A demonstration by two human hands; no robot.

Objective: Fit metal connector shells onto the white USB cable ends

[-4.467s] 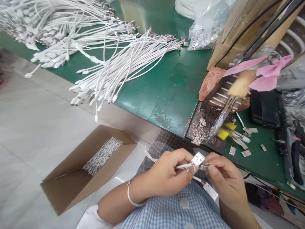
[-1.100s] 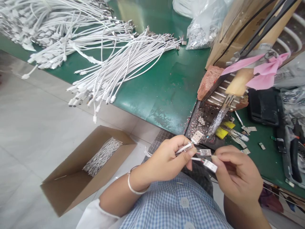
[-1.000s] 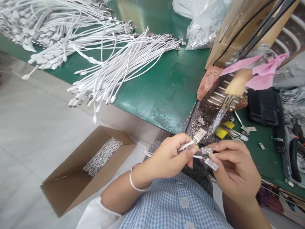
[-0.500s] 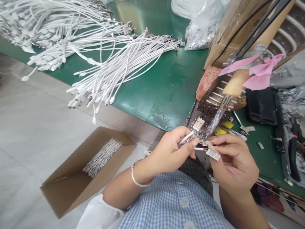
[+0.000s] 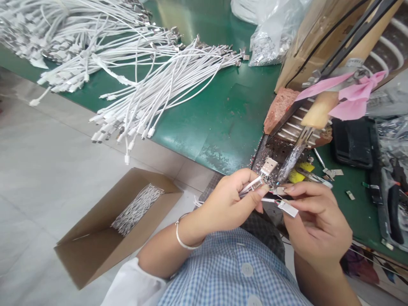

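My left hand (image 5: 228, 204) is closed round a few thin white cables (image 5: 251, 187) whose metal USB plug ends stick out past my fingers; one plug (image 5: 268, 165) points up to the right. My right hand (image 5: 315, 225) pinches the end of one cable between thumb and forefinger, with a small metal plug shell (image 5: 288, 208) at its fingertips. Both hands are held over my lap, just in front of the green bench edge (image 5: 191, 153) and below the tip of a soldering iron (image 5: 291, 159) on its stand.
A big pile of white cables (image 5: 143, 85) covers the bench's left side. An open cardboard box (image 5: 117, 221) with cables inside stands on the floor at left. Solder scraps (image 5: 266, 163), a red brick (image 5: 280, 108), pink cloth (image 5: 353, 97), a dark case (image 5: 352, 142) and plastic bags (image 5: 270, 34) crowd the right.
Both hands have risen from my lap toward the soldering iron tip over the last seconds. My right hand has shifted its pinch along the cable end; the plug shell now sits at its fingertips.
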